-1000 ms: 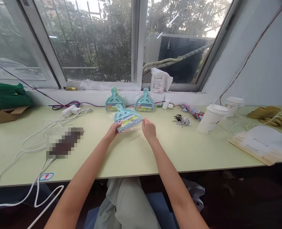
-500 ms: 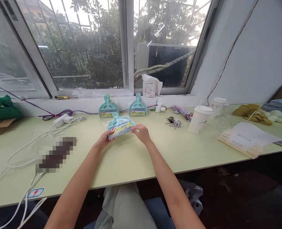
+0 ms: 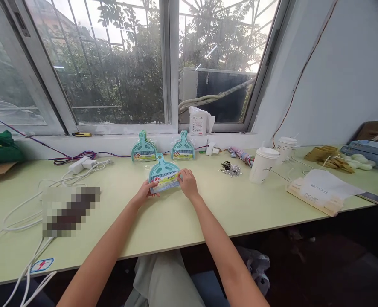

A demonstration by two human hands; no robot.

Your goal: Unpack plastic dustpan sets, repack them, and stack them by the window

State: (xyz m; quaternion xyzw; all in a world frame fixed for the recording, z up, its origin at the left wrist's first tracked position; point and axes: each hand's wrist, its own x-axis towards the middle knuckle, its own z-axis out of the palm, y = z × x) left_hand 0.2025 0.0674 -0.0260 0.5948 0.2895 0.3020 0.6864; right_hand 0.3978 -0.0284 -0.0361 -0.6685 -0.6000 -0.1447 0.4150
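Note:
Between my hands is a light-blue mini dustpan and brush set (image 3: 165,177) in clear plastic, with a printed label across its front. It tilts back over the table, handle pointing away from me. My left hand (image 3: 145,192) is closed on its lower left corner, thumb on the front. My right hand (image 3: 188,183) pinches the right edge beside the label. Behind it, a stack of similar dustpan sets (image 3: 143,149) and another group of dustpan sets (image 3: 183,147) lean upright against the wall below the window.
To the right are a bunch of small metal keyrings (image 3: 232,169), paper cups (image 3: 264,164) and a paper bag (image 3: 317,192). White cables (image 3: 22,226) and a plug adapter (image 3: 78,165) lie at left. A yellow-handled cutter (image 3: 82,134) rests on the sill.
The held dustpan set has turned to face me more squarely, its handle shifting slightly right. My right hand has moved in against its right edge. The camera view has shifted slightly.

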